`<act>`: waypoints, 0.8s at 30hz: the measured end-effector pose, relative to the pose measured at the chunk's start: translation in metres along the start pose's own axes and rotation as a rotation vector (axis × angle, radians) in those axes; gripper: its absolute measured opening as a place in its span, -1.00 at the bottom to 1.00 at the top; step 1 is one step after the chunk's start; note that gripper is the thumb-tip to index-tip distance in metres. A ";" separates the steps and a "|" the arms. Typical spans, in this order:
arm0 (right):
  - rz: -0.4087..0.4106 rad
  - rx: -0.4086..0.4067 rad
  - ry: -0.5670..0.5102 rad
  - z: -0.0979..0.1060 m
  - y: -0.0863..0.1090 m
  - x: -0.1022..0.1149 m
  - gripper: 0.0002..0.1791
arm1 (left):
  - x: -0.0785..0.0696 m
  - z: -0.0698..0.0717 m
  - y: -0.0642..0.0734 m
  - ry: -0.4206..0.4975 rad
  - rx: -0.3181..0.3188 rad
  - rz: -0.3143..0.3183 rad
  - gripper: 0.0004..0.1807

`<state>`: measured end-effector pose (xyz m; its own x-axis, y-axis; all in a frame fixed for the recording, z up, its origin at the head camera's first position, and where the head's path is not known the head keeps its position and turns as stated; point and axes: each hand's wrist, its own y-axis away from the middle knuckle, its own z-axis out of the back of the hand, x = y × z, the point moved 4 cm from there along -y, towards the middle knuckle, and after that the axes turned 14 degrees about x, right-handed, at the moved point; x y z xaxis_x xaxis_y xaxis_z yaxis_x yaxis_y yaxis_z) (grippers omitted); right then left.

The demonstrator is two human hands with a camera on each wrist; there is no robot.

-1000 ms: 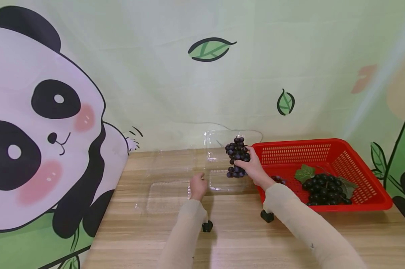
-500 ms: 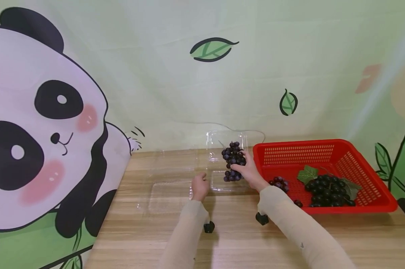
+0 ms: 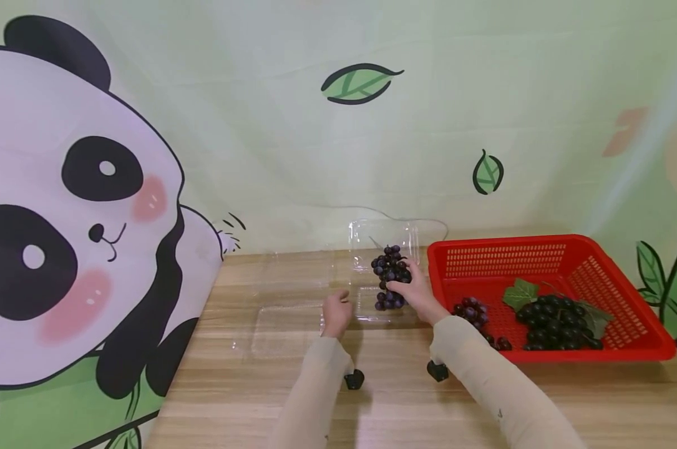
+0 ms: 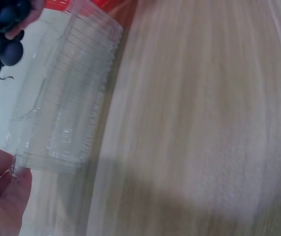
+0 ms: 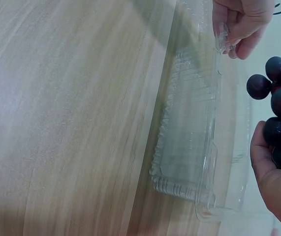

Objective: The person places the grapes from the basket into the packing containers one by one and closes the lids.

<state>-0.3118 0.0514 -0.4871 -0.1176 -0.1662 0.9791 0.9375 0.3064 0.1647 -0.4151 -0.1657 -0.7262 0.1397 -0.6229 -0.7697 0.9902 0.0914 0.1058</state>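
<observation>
My right hand [image 3: 421, 294] grips a bunch of dark purple grapes [image 3: 391, 268] over an opened clear plastic clamshell box [image 3: 356, 237]. In the right wrist view the grapes [image 5: 280, 103] hang beside the box's rim, with thumb and fingers around the lower berries. My left hand [image 3: 337, 315] pinches the near corner of that box, as the left wrist view shows: thumb and fingertips hold the rim of the clear box [image 4: 74, 98]. The box's base stands on the wooden table with its lid raised behind.
To the right stands a red perforated basket [image 3: 613, 357] with more purple grapes [image 3: 471, 310] and black grapes with leaves [image 3: 557, 321]. Another clear clamshell box [image 3: 284, 337] lies open on the left of the table [image 3: 394, 399]. A printed panda curtain [image 3: 271, 156] rises close behind.
My right hand has carried the grapes left, away from the basket, and lower over the clear box. The left hand keeps its hold on the box's corner.
</observation>
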 end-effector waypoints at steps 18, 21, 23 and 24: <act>-0.005 -0.004 0.008 -0.002 -0.006 -0.012 -0.36 | -0.057 0.042 0.049 0.014 0.044 -0.107 -0.55; 0.008 -0.012 -0.012 -0.004 -0.007 -0.015 -0.40 | -0.050 0.036 0.042 0.002 0.104 -0.025 -0.55; 0.018 -0.016 -0.020 -0.005 -0.007 -0.016 -0.41 | -0.039 0.029 0.032 0.010 0.106 -0.026 -0.55; 0.024 -0.018 -0.021 -0.006 -0.008 -0.016 -0.42 | -0.035 0.027 0.029 0.012 0.114 -0.007 -0.56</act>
<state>-0.3151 0.0458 -0.5047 -0.1022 -0.1393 0.9850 0.9460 0.2927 0.1395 -0.3910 -0.1625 -0.6792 0.1330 -0.6139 -0.7781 0.9853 -0.0027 0.1706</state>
